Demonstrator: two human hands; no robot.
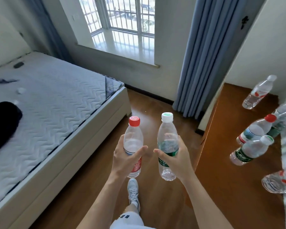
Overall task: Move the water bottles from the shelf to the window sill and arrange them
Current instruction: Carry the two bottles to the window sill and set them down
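Head view: wooden floor [155,109], bed [56,100] left, window sill [122,47] far, shelf [221,171] right bearing bottles [254,131], the nearest blurred and cut off. Left hand [124,156] grips a red-capped bottle [133,138], right hand [177,157] a white-capped bottle [167,138].

The left forearm [102,195] and right forearm [199,195] reach forward from the bottom of the view, bare and drawing slightly together, with the wrists straight. The left hand [125,157] grips a red-capped bottle [133,138] upright around its middle. Its thumb lies across the near side and points toward the other hand, while its fingers curl round the far side, with only their tips showing at the left edge. The right hand [177,158] mirrors this on a white-capped bottle [167,138], thumb across the front and fingertips showing past the right edge. The two thumb tips point at each other, near but apart.
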